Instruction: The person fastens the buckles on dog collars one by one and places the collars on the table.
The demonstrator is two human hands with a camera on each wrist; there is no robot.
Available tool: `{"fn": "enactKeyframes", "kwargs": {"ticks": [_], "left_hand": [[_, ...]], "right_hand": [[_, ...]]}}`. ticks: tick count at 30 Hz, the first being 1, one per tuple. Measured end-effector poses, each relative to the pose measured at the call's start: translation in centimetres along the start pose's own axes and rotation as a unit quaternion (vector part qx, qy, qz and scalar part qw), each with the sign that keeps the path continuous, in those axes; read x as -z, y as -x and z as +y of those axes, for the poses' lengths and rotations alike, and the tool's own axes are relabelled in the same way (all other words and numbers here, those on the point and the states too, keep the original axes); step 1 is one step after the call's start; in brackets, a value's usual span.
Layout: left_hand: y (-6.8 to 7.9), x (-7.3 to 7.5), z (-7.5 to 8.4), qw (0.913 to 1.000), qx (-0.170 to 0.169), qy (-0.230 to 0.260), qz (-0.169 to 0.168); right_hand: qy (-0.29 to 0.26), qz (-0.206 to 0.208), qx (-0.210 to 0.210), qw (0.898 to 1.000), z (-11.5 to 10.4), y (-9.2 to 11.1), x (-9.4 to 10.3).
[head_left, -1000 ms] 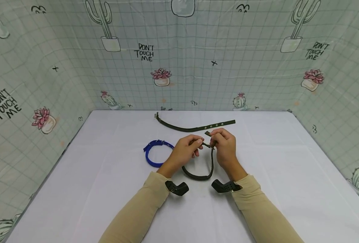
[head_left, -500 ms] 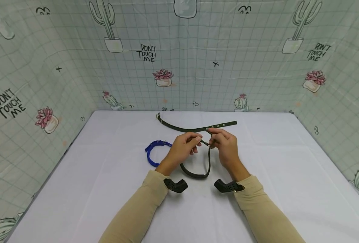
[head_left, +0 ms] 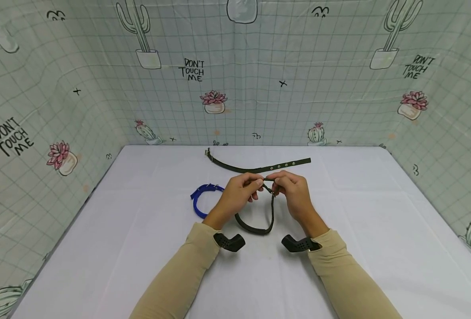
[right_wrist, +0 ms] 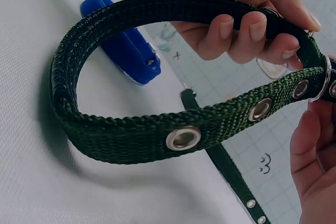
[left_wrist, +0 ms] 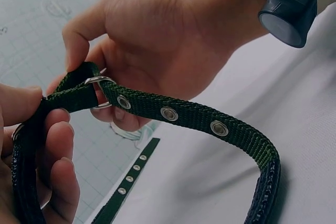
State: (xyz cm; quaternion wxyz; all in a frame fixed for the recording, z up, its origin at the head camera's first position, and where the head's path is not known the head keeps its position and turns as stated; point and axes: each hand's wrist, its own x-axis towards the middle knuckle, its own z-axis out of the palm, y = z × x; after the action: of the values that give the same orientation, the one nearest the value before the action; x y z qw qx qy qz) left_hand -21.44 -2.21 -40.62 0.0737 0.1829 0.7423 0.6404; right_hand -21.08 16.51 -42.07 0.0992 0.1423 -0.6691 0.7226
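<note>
Both hands work on a dark green webbing collar (head_left: 255,230) with metal eyelets and a dark padded lining, its loop hanging below them. My left hand (head_left: 237,195) pinches the collar at its buckle end; in the left wrist view its fingers (left_wrist: 60,142) curl around the padded part. The eyelet strap (left_wrist: 194,120) runs through a metal ring (left_wrist: 100,81), and its end bends back toward the left fingertips. My right hand (head_left: 293,190) pinches this strap beside the ring. In the right wrist view the right hand (right_wrist: 317,163) is partly cut off.
A blue collar (head_left: 197,204), fastened in a ring, lies left of my left hand and is partly covered by it. Behind the hands a second green collar (head_left: 251,170) lies stretched out on the white table (head_left: 147,248). A patterned cloth backdrop (head_left: 259,106) stands around the table.
My right fingertips have come left, close to the left ones. The strap end, which stuck up from the right fingers, now lies across toward the left hand. The loop has shifted slightly left.
</note>
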Motion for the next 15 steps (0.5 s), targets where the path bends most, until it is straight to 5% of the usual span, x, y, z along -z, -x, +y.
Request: {"fn": "enactKeyframes", "kwargs": {"ticks": [15], "left_hand": [[-0.18, 0.2, -0.25, 0.9999, 0.014, 0.005, -0.009]], "right_hand": [[-0.013, -0.039, 0.007, 0.999, 0.11, 0.16, -0.04]]}}
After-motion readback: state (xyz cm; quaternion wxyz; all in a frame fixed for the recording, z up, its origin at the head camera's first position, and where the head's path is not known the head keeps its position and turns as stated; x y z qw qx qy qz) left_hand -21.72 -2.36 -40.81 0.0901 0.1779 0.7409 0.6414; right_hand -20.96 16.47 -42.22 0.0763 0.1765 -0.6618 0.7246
